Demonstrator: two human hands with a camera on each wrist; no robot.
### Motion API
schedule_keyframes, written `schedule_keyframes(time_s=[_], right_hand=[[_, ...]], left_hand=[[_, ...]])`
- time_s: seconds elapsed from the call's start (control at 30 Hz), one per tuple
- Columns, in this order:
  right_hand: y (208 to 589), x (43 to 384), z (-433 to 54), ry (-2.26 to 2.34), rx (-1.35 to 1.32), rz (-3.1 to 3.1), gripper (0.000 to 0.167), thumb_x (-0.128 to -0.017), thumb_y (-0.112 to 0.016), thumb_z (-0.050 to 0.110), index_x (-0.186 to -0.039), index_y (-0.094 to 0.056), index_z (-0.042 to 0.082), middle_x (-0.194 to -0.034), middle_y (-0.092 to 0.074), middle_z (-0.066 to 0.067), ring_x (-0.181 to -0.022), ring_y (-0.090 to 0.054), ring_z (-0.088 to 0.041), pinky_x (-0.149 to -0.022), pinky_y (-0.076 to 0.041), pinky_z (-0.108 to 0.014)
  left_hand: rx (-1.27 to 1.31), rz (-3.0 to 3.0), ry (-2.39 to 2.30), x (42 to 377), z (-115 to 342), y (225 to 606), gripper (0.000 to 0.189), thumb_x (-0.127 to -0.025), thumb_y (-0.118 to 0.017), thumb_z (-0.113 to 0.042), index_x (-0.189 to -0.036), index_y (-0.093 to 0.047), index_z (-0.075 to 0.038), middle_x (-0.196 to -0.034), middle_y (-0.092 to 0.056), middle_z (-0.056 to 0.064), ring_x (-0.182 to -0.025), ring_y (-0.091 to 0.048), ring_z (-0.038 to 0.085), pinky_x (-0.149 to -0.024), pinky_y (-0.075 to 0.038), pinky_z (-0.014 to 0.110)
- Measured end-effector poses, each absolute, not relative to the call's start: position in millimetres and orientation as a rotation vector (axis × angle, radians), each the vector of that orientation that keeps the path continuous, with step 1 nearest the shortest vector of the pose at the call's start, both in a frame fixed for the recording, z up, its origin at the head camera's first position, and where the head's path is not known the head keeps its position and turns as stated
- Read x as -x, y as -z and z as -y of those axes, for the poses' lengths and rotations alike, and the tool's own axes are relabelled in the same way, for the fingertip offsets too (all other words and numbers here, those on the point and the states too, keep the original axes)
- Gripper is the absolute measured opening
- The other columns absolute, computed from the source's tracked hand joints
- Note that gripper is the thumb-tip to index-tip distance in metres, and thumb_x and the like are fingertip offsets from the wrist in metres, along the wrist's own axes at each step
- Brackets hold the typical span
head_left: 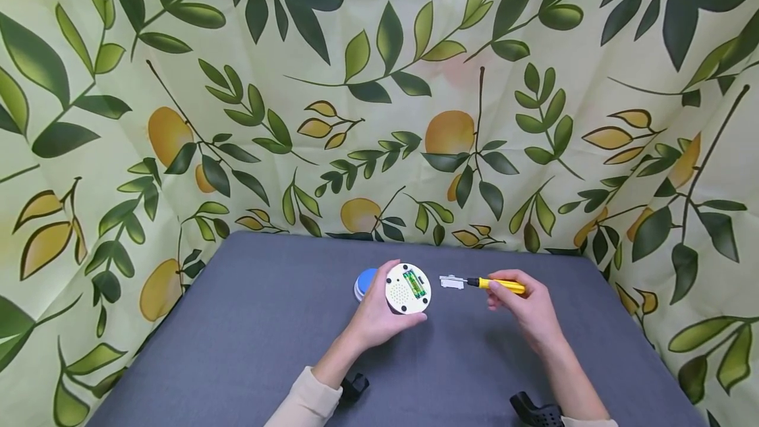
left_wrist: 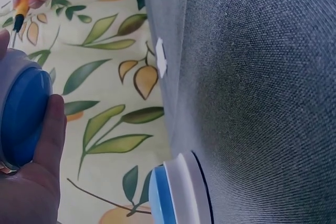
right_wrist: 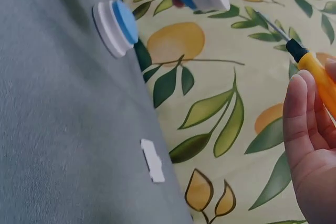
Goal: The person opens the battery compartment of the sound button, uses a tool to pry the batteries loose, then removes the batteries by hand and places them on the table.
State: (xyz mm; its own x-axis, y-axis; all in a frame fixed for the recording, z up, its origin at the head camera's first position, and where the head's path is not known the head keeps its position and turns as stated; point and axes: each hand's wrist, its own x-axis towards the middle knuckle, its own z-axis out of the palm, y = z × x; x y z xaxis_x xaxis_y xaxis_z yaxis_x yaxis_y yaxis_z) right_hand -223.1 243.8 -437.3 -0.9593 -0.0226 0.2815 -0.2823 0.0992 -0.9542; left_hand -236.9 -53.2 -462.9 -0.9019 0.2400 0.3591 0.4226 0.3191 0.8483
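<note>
Round white-and-blue plastic device (head_left: 400, 290) sits above the grey cloth-covered table (head_left: 267, 302), its rim gripped between thumb and fingers of the left hand (head_left: 379, 323). A blue-topped twin (head_left: 366, 279) rests nearby. The right hand (head_left: 530, 303) grasps a yellow-handled screwdriver (head_left: 504, 286), tip apart from the device. A flat white plastic piece (right_wrist: 153, 161) lies on the table; green batteries (head_left: 415, 284) show in the held device.

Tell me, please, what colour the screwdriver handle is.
The screwdriver handle is yellow, black at the front; clearest in the head view.

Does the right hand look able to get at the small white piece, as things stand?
Probably yes: the white piece lies by itself on the table with nothing walling it off, though the yellow screwdriver in the right hand may hamper a pickup.
</note>
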Motion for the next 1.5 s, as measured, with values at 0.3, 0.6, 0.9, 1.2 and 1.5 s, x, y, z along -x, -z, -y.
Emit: schedule_keyframes(time_s=[0.3,0.6,0.9,1.2,1.5], right_hand=[[426.3,223.1,-227.8,-2.005,-0.361,2.124,0.025,-0.096,-0.068,0.002,-0.113,-0.06,-0.015,-0.086,-0.069,-0.018,-0.067,-0.068,-0.017,-0.066,-0.06,-0.032],[422.9,221.6,-217.8,-2.027,-0.445,2.099,0.023,-0.097,-0.066,0.002,-0.111,-0.06,-0.016,-0.087,-0.068,-0.015,-0.068,-0.067,-0.017,-0.068,-0.06,-0.031],[428.9,216.7,-220.7,-1.97,-0.416,2.186,0.016,-0.095,-0.068,0.0,-0.109,-0.065,-0.008,-0.091,-0.066,-0.017,-0.07,-0.068,-0.022,-0.071,-0.059,-0.032],[431.1,220.0,-220.0,-1.9,-0.428,2.292,0.018,-0.094,-0.071,0.005,-0.107,-0.066,-0.008,-0.09,-0.067,-0.022,-0.072,-0.068,-0.024,-0.072,-0.059,-0.034],[430.3,223.7,-224.2,-1.822,-0.424,2.413,0.021,-0.095,-0.071,0.009,-0.11,-0.067,-0.004,-0.092,-0.067,-0.02,-0.072,-0.067,-0.026,-0.074,-0.058,-0.033]], left_hand=[[0.605,2.426,1.63,235.2,56.7,463.5,0.103,-0.067,-0.095,-0.032,-0.151,-0.036,-0.016,-0.137,-0.052,0.001,-0.122,-0.051,0.017,-0.107,-0.039,0.044],[0.618,2.41,1.649,234.8,57.3,462.4,0.103,-0.067,-0.095,-0.031,-0.151,-0.037,-0.017,-0.136,-0.053,-0.001,-0.12,-0.052,0.017,-0.106,-0.04,0.043],[0.623,2.415,1.674,234.2,56.6,463.9,0.103,-0.067,-0.095,-0.032,-0.151,-0.036,-0.02,-0.134,-0.054,-0.003,-0.118,-0.053,0.015,-0.103,-0.041,0.041],[0.62,2.406,1.686,232.7,57.8,460.5,0.103,-0.066,-0.096,-0.028,-0.15,-0.038,-0.017,-0.134,-0.054,-0.001,-0.118,-0.053,0.017,-0.104,-0.04,0.04],[0.629,2.42,1.677,235.8,57.7,459.6,0.103,-0.066,-0.095,-0.03,-0.15,-0.037,-0.019,-0.134,-0.054,-0.002,-0.117,-0.053,0.016,-0.103,-0.041,0.04]])
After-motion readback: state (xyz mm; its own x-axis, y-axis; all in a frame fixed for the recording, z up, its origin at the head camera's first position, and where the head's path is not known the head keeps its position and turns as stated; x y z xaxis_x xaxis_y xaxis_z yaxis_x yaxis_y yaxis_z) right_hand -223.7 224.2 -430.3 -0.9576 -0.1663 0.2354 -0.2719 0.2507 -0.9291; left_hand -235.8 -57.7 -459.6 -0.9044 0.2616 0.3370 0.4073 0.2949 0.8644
